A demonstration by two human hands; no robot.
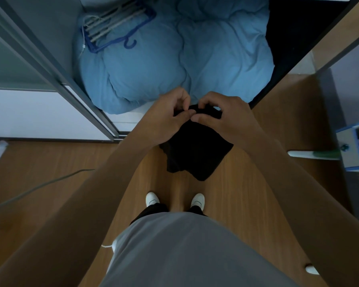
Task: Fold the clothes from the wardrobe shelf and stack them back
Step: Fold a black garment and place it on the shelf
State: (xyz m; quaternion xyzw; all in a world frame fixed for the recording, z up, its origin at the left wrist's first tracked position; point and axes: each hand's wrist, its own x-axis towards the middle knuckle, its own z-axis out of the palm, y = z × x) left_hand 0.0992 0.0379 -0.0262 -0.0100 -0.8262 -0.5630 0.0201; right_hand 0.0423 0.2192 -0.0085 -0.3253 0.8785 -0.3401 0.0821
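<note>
A black garment [195,152] hangs in front of me above the wooden floor, its lower edge loose and uneven. My left hand [166,119] pinches its top edge between thumb and curled fingers. Right beside it, my right hand [226,119] grips the same top edge, fingers curled over the cloth. The two hands almost touch at the thumbs. Behind them the open wardrobe [50,48] holds a bulky light-blue duvet [174,65].
Blue plastic hangers [114,32] lie on the duvet at the back left. A sliding door frame [87,106] runs along the left. A grey cable [39,185] crosses the floor at left, a blue-and-white box [354,146] stands at right. My white shoes [152,198] are below.
</note>
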